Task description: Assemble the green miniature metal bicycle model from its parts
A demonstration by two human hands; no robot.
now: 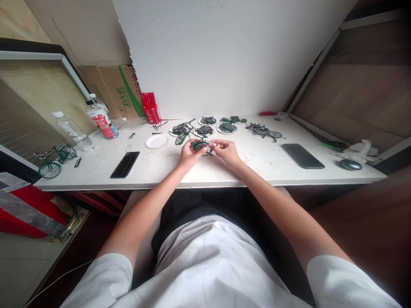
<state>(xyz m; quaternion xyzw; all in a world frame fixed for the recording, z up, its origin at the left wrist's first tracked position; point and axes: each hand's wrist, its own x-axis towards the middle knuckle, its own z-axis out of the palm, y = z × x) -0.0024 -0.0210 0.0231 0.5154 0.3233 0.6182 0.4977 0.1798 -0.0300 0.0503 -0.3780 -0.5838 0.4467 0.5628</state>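
A small green model bicycle [190, 139], partly built, is held just above the white table [257, 169]. My left hand [190, 155] is closed around its rear part and wheel. Touching the same wheel from the right, my right hand [225, 150] has its fingers pinched on the wheel or a small piece there. Just behind the hands lie several white paper plates [157, 141], most holding dark bicycle parts [208, 121].
A finished green model bicycle [54, 160] stands at the table's left end, near two plastic bottles [102, 116]. One black phone [125, 164] lies left of my hands, another [302, 155] to the right. A grey mouse [350, 164] and crumpled tissue sit far right. A cardboard box [117, 90] leans at the back.
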